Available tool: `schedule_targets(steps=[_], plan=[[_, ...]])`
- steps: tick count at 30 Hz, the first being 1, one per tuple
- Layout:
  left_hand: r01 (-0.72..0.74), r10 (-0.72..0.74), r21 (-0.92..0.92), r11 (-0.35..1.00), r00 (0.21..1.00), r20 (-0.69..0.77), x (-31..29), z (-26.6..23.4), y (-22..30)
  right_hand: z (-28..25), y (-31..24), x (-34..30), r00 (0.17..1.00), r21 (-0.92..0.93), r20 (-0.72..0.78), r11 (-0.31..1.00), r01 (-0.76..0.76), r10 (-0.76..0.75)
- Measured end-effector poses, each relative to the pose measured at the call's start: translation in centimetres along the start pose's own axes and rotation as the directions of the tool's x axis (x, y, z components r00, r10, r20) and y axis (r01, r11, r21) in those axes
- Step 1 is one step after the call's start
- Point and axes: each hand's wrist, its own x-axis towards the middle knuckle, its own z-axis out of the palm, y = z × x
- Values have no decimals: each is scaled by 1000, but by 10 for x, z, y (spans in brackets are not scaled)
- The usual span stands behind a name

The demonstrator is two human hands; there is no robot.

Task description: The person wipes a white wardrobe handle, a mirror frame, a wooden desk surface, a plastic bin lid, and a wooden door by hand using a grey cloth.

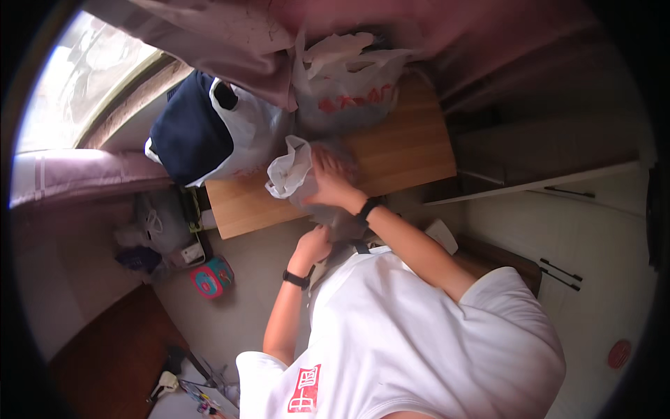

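A thin, whitish plastic bag (289, 171) lies crumpled at the near edge of the wooden tabletop. My right hand (333, 180), with a black band on its wrist, is closed over the bag; part of the bag is hidden under the palm. Closer to my body, my left hand (313, 244) is bent into a loose fist at a greyish, see-through stretch of plastic that seems to hang from the same bag. Its fingertips are partly hidden. A black watch or band circles the left wrist too.
On the wooden tabletop (412, 150) stand a full white plastic bag (349, 91) with red print and another white bag (258, 129) with dark blue cloth (192, 129) over it. Below left are a teal and pink box (212, 277) and a dark red-brown surface (115, 349). Pale cabinets stand right.
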Motion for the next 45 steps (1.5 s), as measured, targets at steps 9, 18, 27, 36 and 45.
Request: schedule_targets(steps=[9, 18, 27, 36, 45], plan=[[60, -62, -112, 992, 998, -11, -29, 14, -31, -5, 20, -2, 989, 242, 106, 962, -124, 101], [162, -166, -127, 979, 986, -21, -20, 12, -14, -86, 102, -88, 920, 419, -385, 902, 102, 75], [345, -358, -144, 927, 931, -74, -20, 28, 30, -211, 211, -53, 808, 369, -368, 870, -327, 460], [315, -469, -484, 816, 851, -238, -37, 77, 1, -247, 337, 69, 735, 186, -664, 982, -17, 139], [420, -708, -610, 672, 605, -364, -151, 26, -79, -225, 378, 123, 944, 260, -303, 964, -48, 129]])
